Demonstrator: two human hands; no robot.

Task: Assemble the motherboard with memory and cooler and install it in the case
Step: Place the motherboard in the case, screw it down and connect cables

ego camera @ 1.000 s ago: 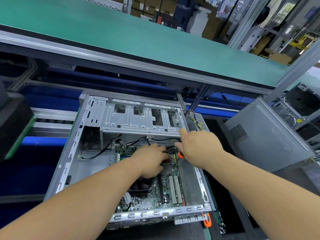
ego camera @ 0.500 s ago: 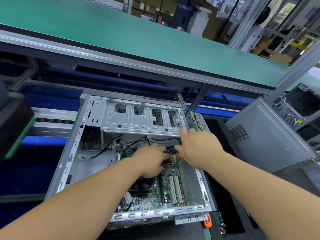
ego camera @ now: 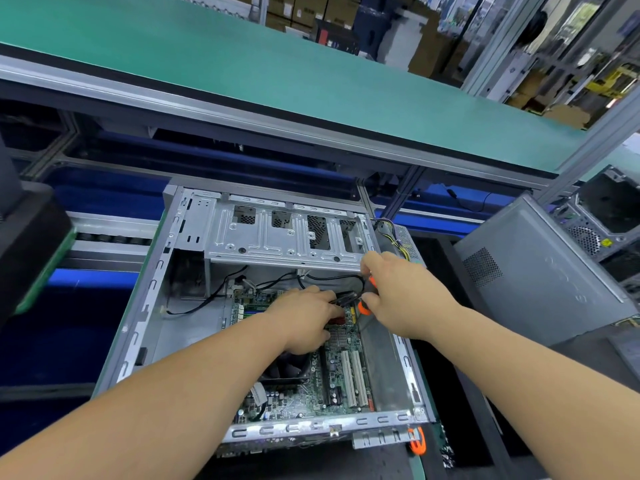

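1. An open grey sheet-metal computer case lies on its side on a dark work surface, its open side facing up.
2. A green printed motherboard sits flat inside the case, in its right half; 2 white expansion slots run near-to-far along its right part.
3. A black cooler fan sits on the board, mostly hidden under the left forearm.
4. A perforated silver drive cage spans the far end of the case, with black cables trailing below it.
5. The left hand reaches over the far part of the board, fingers curled around a bundle of black cables.
6. The right hand is just right of it, fingers wrapped round an orange-and-black tool handle; the tip is hidden.
7. A long green-topped conveyor bench with an aluminium edge runs across the far side.
8. Blue panels show beneath that bench.
9. A closed grey case stands tilted to the right, with another open chassis beyond it.
10. Stacked brown cardboard boxes and shelving fill the far background.
11. A dark block with a green edge sits at the left.
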